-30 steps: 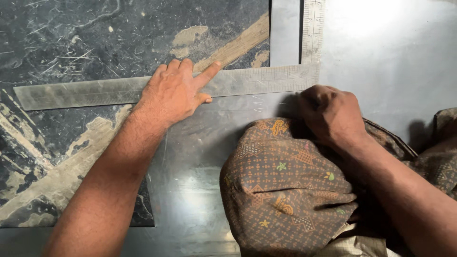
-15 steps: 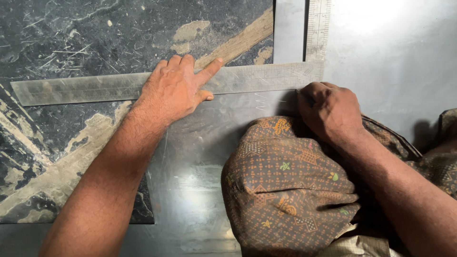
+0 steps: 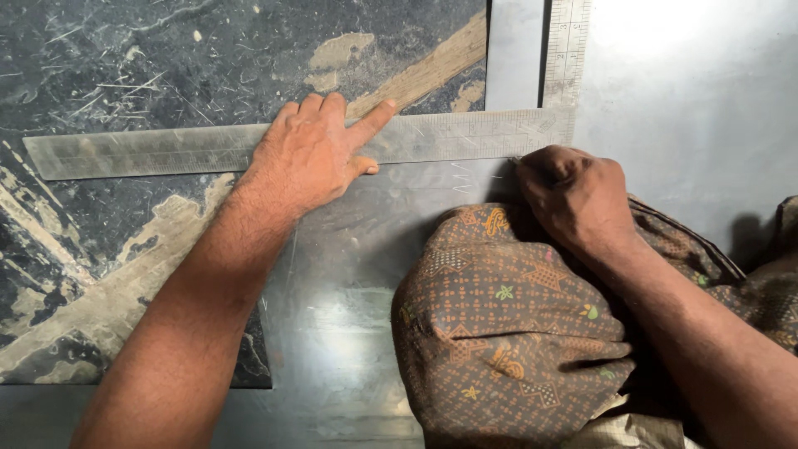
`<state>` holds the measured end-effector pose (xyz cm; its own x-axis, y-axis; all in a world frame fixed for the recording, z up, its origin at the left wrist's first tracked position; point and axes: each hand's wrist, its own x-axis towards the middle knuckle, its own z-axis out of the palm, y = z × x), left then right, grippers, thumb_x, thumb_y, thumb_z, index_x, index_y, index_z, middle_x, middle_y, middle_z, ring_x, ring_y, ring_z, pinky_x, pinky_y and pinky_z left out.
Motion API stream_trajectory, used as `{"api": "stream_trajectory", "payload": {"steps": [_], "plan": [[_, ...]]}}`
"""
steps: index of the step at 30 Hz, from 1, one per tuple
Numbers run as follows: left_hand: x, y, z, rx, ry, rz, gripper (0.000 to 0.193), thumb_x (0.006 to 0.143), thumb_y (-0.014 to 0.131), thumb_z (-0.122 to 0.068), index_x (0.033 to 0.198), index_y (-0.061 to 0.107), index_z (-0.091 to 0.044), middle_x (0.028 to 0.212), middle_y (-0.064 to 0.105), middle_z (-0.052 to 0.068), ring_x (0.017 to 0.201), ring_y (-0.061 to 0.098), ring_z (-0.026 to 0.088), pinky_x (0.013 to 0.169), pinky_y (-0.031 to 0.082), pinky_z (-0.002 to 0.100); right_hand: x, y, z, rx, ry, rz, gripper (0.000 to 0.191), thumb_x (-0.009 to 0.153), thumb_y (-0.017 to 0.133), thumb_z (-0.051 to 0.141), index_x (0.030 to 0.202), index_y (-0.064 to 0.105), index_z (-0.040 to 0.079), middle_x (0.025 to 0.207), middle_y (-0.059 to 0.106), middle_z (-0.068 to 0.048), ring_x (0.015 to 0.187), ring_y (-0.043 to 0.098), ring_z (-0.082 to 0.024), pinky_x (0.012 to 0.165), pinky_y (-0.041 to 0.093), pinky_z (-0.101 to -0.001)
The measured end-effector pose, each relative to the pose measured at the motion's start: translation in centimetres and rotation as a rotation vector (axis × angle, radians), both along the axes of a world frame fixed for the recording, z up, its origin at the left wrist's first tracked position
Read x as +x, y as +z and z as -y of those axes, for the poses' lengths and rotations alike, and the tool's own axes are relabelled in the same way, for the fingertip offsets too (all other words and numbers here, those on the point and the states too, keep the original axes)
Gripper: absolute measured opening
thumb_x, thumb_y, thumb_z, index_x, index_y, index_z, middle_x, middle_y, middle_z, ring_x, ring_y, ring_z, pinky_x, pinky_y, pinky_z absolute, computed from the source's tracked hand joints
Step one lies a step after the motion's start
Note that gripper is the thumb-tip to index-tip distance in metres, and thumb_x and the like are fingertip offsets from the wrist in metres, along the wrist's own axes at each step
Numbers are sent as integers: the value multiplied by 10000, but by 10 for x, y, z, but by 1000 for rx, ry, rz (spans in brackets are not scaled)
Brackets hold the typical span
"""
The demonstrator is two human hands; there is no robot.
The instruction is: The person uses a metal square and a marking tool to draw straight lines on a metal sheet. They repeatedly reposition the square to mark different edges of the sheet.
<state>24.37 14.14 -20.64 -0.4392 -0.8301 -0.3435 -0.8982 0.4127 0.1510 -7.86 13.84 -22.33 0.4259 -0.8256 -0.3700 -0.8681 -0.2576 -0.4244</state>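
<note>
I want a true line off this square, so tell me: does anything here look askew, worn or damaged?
The steel square looks flat under the left hand, its long arm level on the metal sheet. The right hand is closed at the arm's lower edge. Only the dark surface beneath looks damaged: scratched, with pale patches worn through.
</note>
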Motion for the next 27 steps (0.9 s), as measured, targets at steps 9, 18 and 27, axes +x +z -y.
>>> {"api": "stream_trajectory", "payload": {"steps": [9,18,27], "plan": [[1,-3,2,8,-1,-4,760,927,638,-525,1600,367,-300,1098,585,212,1005,585,335,860,495,486,-1,-6,0,-98,81,-3,236,1046,675,237,908,704,47,683,681,-81,496,624,-145,378,494,-310],[2,-2,1,-5,-9,-7,765,926,642,-529,1606,382,-294,1072,580,193,987,582,331,847,495,479,8,8,2,-129,120,18,238,1060,644,230,902,699,60,676,650,-67,498,605,-150,386,490,-305],[0,2,1,-32,0,-34,760,918,653,-532,1592,398,-293,1064,583,187,987,584,330,841,497,477,23,13,20,282,247,-410,303,1103,547,326,1067,716,77,716,691,-99,514,617,-176,459,528,-325]]}}
